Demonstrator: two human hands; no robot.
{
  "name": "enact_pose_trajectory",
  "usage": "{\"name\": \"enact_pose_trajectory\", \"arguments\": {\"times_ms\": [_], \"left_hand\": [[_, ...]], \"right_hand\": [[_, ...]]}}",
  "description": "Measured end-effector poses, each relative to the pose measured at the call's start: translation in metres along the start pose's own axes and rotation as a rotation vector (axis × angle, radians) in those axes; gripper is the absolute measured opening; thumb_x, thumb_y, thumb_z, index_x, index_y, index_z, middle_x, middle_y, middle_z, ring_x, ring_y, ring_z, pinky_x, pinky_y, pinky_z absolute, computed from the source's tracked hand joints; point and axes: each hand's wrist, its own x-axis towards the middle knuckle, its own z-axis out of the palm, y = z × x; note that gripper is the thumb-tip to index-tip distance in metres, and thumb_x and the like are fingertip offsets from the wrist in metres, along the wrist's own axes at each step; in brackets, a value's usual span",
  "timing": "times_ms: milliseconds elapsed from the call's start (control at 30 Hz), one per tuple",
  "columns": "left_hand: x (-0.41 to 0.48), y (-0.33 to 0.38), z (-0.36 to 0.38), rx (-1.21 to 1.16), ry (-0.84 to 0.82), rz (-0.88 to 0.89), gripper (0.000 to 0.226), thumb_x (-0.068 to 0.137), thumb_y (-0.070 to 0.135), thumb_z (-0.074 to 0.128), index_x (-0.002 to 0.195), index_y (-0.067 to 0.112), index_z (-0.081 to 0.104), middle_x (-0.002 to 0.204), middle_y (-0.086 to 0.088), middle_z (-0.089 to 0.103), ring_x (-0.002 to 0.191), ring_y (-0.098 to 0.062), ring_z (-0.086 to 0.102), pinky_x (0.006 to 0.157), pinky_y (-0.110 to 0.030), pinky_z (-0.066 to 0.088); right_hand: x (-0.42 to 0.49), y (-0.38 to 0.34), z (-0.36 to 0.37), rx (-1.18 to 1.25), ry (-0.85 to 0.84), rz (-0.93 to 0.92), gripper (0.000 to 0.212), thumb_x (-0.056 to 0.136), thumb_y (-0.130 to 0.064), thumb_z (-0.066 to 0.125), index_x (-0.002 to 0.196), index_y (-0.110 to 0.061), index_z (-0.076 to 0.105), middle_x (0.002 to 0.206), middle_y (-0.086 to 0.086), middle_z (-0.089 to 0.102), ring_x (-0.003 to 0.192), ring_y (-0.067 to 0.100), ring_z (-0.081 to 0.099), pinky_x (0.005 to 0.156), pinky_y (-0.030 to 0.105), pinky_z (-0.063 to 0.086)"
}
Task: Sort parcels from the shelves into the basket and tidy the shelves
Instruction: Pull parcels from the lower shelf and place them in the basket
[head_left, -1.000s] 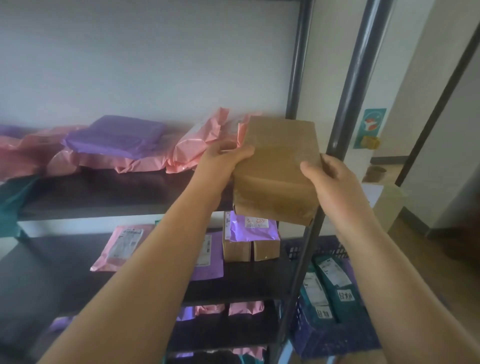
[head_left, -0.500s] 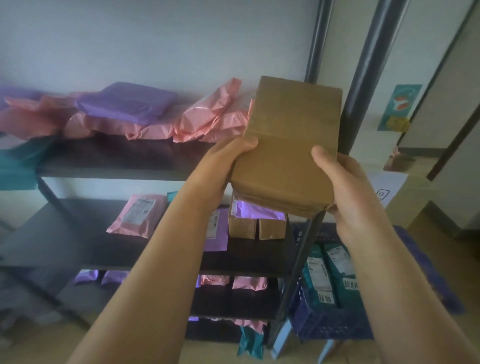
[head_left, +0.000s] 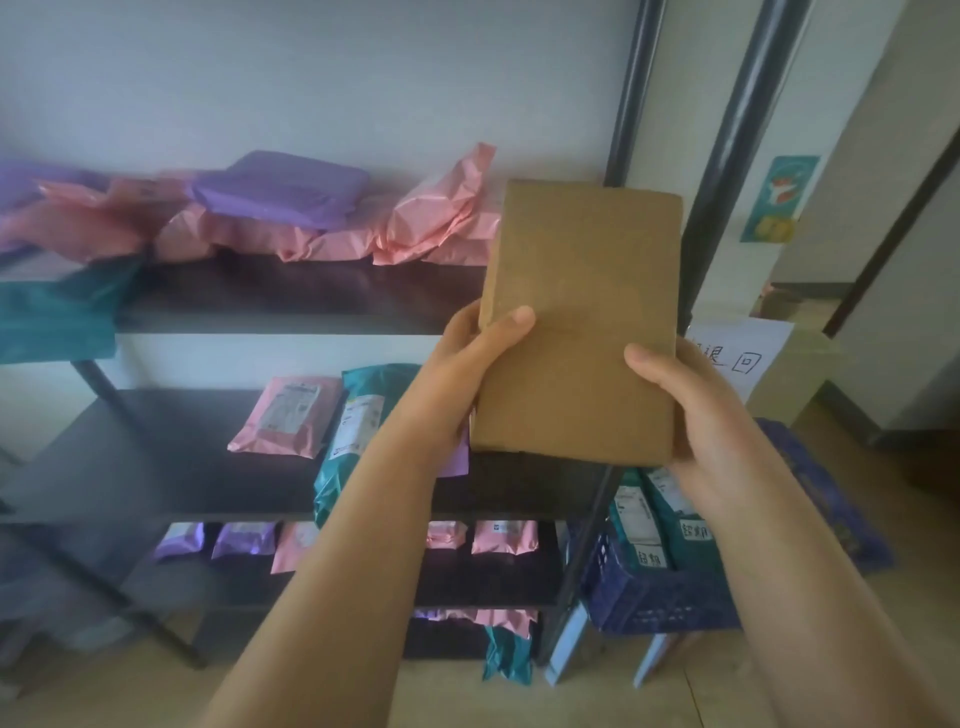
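Grips box (head_left: 582, 322) by lower sides, left hand (head_left: 467, 364) and right hand (head_left: 691, 415) opposite, thumbs on front face. Has drawn it clear of top shelf (head_left: 311, 296) within the last second. Leaves drop into basket (head_left: 654, 597), low right, as likely next step.

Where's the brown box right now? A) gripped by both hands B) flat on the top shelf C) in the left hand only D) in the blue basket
A: the left hand and right hand each grip a side of the brown box, held clear of the top shelf and outside the blue basket.
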Motion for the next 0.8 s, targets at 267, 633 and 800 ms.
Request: {"name": "enact_pose_trajectory", "arguments": {"times_ms": [267, 633, 800], "left_hand": [[-0.048, -0.023, -0.049, -0.078, -0.004, -0.092, 0.060, 0.074, 0.042, 0.077, 0.128, 0.028, 0.055, 0.114, -0.001, 0.071, 0.100, -0.021, 0.071, 0.077, -0.037, 0.057], [-0.085, -0.052, -0.081, -0.028, -0.007, -0.224, 0.072, 0.071, 0.055, 0.074, 0.132, 0.028, 0.048, 0.119, -0.002, 0.069, 0.102, -0.022, 0.071, 0.090, -0.044, 0.056], [-0.086, -0.047, -0.081, -0.101, 0.079, -0.231, 0.053, 0.080, 0.053, 0.070, 0.124, 0.032, 0.052, 0.117, 0.000, 0.071, 0.105, -0.023, 0.070, 0.097, -0.048, 0.052]], "right_hand": [[-0.049, 0.037, 0.042, -0.033, -0.002, 0.074, 0.063, 0.068, -0.054, 0.071, 0.128, -0.039, 0.056, 0.109, -0.013, 0.074, 0.096, 0.009, 0.072, 0.082, 0.040, 0.057], [-0.086, 0.074, 0.061, -0.025, 0.059, 0.188, 0.050, 0.077, -0.048, 0.073, 0.125, -0.033, 0.063, 0.112, -0.006, 0.074, 0.100, 0.015, 0.073, 0.083, 0.043, 0.058], [-0.080, 0.069, 0.062, -0.065, -0.026, 0.158, 0.062, 0.065, -0.048, 0.076, 0.123, -0.032, 0.063, 0.108, -0.004, 0.075, 0.094, 0.012, 0.074, 0.080, 0.037, 0.055]]}}
